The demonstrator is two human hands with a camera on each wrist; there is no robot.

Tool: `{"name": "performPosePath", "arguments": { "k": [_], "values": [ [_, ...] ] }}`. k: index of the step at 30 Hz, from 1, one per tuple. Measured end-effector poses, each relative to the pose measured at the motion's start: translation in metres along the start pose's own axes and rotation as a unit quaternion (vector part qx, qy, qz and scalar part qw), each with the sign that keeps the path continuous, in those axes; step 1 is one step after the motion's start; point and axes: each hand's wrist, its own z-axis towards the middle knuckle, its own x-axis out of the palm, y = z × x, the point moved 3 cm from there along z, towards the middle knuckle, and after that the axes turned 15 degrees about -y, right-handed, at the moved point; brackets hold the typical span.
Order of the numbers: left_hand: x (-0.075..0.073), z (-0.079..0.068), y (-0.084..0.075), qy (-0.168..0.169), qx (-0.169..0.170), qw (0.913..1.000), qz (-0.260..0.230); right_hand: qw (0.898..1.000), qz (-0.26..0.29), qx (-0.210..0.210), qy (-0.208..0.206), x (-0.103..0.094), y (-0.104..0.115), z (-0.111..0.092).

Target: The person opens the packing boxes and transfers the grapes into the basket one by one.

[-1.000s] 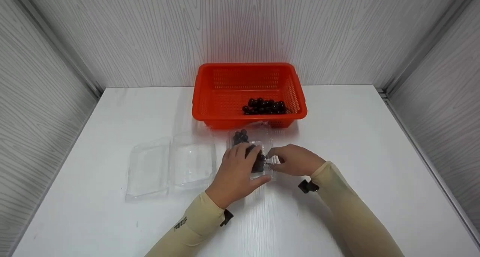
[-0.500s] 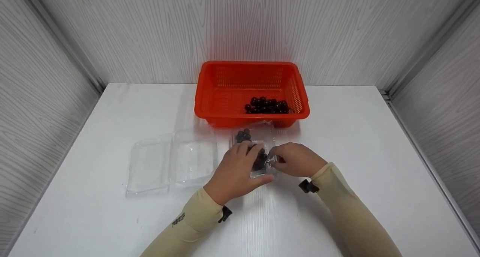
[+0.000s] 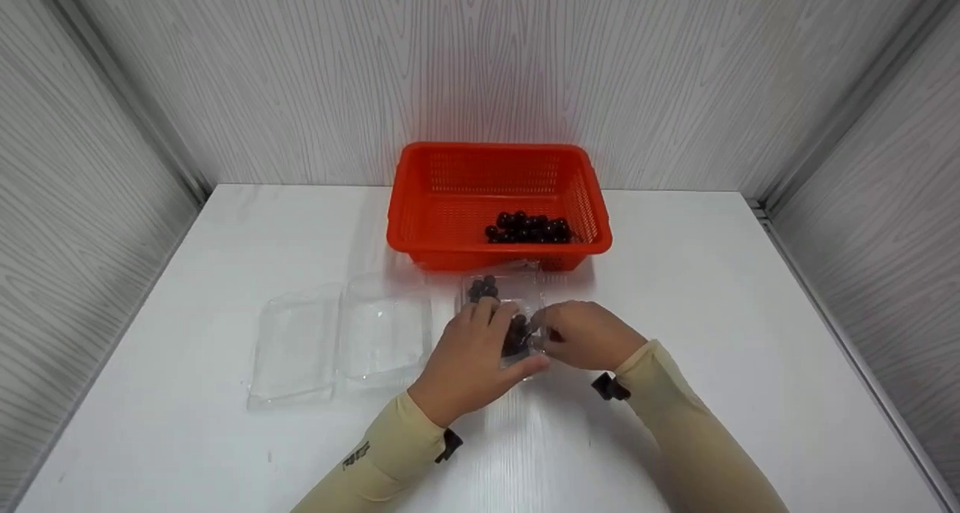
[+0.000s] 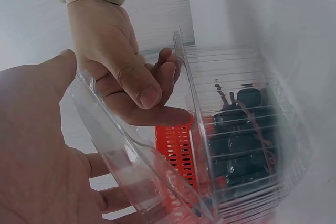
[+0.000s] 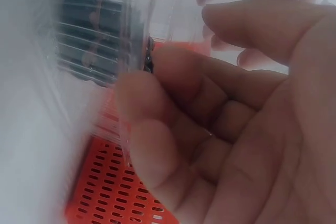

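A clear plastic box [image 3: 531,284], with dark grapes [image 3: 484,286] inside, lies in front of the red basket. Across its half-folded lid [image 4: 128,153] spreads my left hand [image 3: 465,355], palm and extended fingers against the outside and thumb along the near edge. My right hand [image 3: 592,337] holds the box's right rim with bent fingers. In the right wrist view its fingertips [image 5: 139,95] touch the clear wall, beside a small dark bit at the rim. The thumb stands apart from them. Part of the grapes is hidden under my left hand.
Behind the box stands the red basket [image 3: 499,249] with more dark grapes [image 3: 529,228] at its right side. An open clear plastic box [image 3: 382,333] lies on the left of the white table [image 3: 712,273]. Pale wood-grain panels enclose the back and sides.
My right fingers have drawn closer together at the box's rim. My left hand has stayed over the lid. The whole view has shifted slightly down in the picture.
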Motion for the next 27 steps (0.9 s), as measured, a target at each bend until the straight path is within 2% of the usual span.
{"name": "performPosePath", "arguments": {
  "k": [4,9,16,21,25,27],
  "values": [
    [-0.004,-0.001,0.0,-0.015,-0.017,0.9997,-0.007,1.0,-0.004,-0.008,-0.005,0.0,0.008,0.0],
    [-0.008,-0.002,-0.002,-0.026,-0.052,0.9983,-0.008,1.0,0.01,-0.018,0.015,0.004,0.016,-0.001],
    [-0.011,-0.006,-0.007,-0.008,-0.06,0.9977,-0.031,0.999,0.017,-0.032,0.031,0.016,0.015,-0.001],
    [-0.017,-0.005,-0.007,-0.007,-0.067,0.9967,-0.045,0.998,0.04,-0.004,0.052,0.021,0.009,0.0],
    [-0.02,-0.003,-0.01,-0.001,-0.044,0.9969,-0.065,0.997,0.032,0.04,0.056,0.02,0.003,-0.005],
    [-0.022,-0.003,-0.011,0.009,-0.033,0.9968,-0.072,0.997,0.017,0.048,0.058,0.019,0.002,-0.006]
  ]
}}
